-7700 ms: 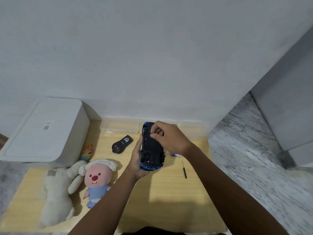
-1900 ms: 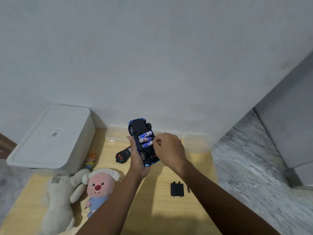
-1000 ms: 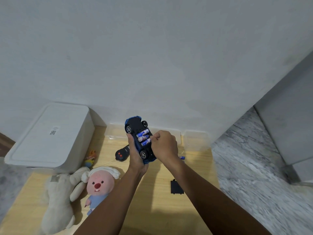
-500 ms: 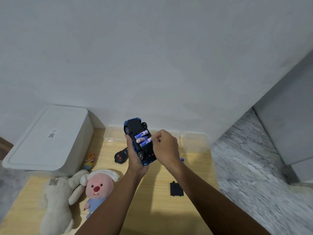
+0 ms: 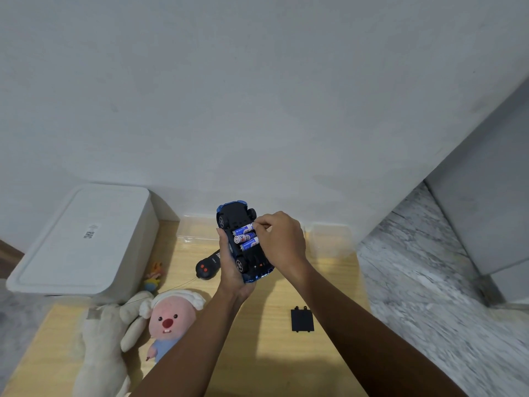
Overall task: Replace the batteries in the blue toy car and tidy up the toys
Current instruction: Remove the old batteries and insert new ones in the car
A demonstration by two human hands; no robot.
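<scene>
The blue toy car (image 5: pixel 239 217) is held upside down above the wooden table (image 5: pixel 257 353), black underside up. My left hand (image 5: pixel 233 270) grips it from below and the left side. Its battery bay is uncovered and shows three blue-and-white batteries (image 5: pixel 245 238) lying side by side. My right hand (image 5: pixel 282 242) has curled fingers, and its fingertips pinch the right end of the topmost battery. The black battery cover (image 5: pixel 302 319) lies flat on the table to the lower right.
A black remote control (image 5: pixel 206 265) lies behind my left hand. A pink plush (image 5: pixel 169 319) and a white plush rabbit (image 5: pixel 100 348) lie at the left. A closed white storage box (image 5: pixel 83 239) stands far left, clear plastic containers (image 5: pixel 329 239) along the wall.
The battery cover came off the car and now lies on the table. The car was lifted and tilted, and my right hand's fingertips moved up onto the top battery's end.
</scene>
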